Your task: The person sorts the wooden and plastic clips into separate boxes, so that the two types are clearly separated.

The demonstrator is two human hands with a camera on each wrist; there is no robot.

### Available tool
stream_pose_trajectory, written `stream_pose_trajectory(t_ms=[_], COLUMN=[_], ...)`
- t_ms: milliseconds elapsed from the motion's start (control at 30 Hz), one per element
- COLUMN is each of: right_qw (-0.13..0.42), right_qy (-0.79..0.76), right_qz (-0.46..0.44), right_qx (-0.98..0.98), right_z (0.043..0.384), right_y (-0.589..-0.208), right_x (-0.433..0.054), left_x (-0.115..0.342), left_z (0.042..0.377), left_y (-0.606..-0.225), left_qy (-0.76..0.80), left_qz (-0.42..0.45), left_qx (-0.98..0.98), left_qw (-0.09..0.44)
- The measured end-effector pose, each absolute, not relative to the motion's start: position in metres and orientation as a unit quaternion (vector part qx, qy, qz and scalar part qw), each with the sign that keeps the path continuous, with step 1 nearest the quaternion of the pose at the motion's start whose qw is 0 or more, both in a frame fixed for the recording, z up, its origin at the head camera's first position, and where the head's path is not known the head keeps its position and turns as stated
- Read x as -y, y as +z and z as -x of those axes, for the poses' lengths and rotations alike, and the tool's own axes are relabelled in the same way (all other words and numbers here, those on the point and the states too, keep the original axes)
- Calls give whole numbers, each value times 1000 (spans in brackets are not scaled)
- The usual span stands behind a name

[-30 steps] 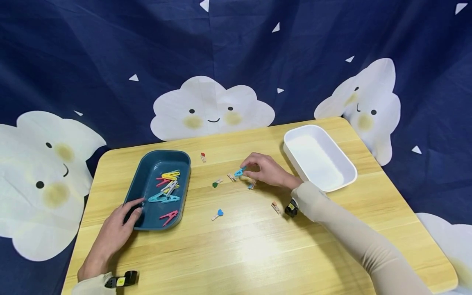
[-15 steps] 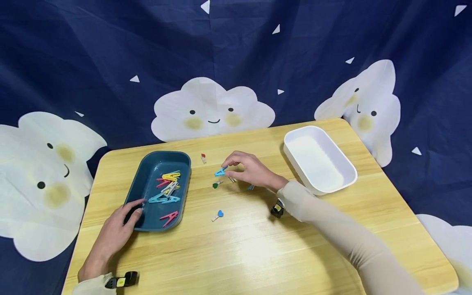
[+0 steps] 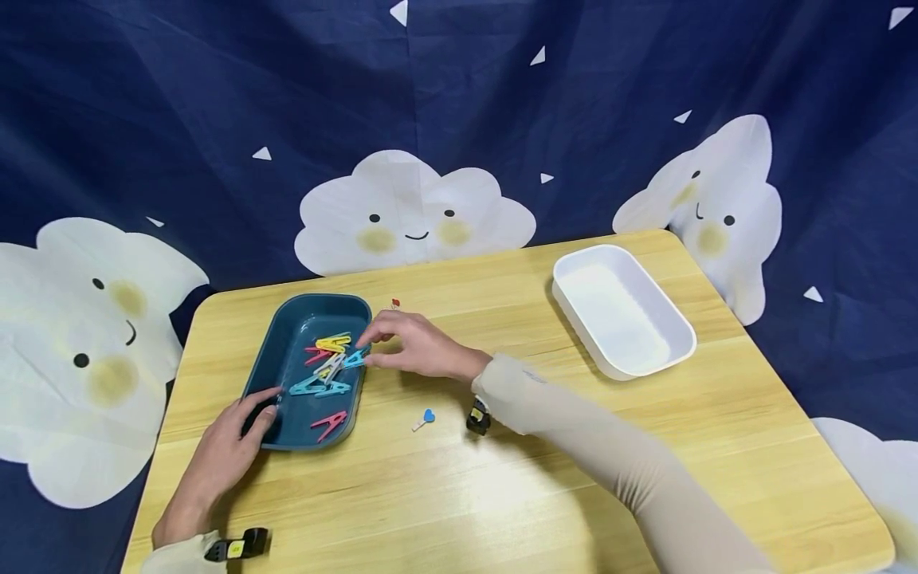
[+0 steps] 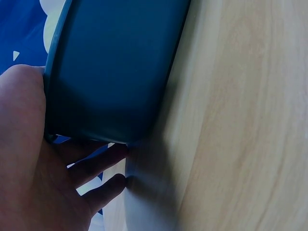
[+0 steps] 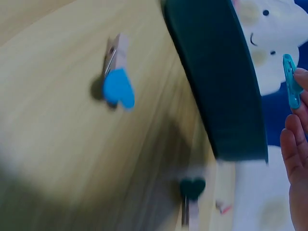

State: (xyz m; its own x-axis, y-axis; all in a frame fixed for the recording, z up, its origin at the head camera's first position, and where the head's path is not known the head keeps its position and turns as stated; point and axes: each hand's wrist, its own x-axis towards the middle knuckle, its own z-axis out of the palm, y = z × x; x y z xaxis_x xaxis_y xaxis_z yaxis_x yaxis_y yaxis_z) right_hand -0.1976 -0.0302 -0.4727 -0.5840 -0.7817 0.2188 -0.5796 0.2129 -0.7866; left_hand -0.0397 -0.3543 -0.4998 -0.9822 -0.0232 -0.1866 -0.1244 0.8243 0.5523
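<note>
My left hand (image 3: 228, 440) holds the near-left corner of a dark teal tray (image 3: 362, 319). In the left wrist view its fingers lie along the tray's outer wall (image 4: 115, 82). Inside the tray lie several plastic clothespins: yellow ones (image 3: 331, 344), a white one (image 3: 331, 367), blue ones (image 3: 307, 386) and a pink one (image 3: 330, 423) among them. Over the tray's right rim, my right hand (image 3: 423, 344) pinches a blue plastic clothespin (image 3: 355, 359) between thumb and fingertips. That clothespin (image 5: 291, 82) also shows at the right edge of the right wrist view.
A mini wooden clothespin with a blue heart (image 3: 425, 419) lies on the wooden table (image 3: 402, 502). One with a red top (image 3: 395, 304) is partly hidden behind my right hand. A green-heart one (image 5: 192, 190) shows in the right wrist view. A white tray (image 3: 610, 319) stands at right.
My right hand has carried the blue clothespin left, from among the mini wooden clothespins to above the teal tray's right rim. The left hand has stayed at the tray corner.
</note>
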Motion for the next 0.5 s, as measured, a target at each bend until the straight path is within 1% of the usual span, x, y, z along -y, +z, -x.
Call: stream_pose_trajectory(t_ms=[200,500], right_qw=[122,106], right_qy=[-397,-254], right_qz=[478,529], right_qx=[-774,-803], right_z=[191,178], right_y=[-474,-484], right_x=[62,92], left_x=[354,354], left_z=[40,39], left_y=[-498,-498], left_qy=[296,295], left_qz=[40,34], left_qx=[-950,-951], left_qw=[87,79])
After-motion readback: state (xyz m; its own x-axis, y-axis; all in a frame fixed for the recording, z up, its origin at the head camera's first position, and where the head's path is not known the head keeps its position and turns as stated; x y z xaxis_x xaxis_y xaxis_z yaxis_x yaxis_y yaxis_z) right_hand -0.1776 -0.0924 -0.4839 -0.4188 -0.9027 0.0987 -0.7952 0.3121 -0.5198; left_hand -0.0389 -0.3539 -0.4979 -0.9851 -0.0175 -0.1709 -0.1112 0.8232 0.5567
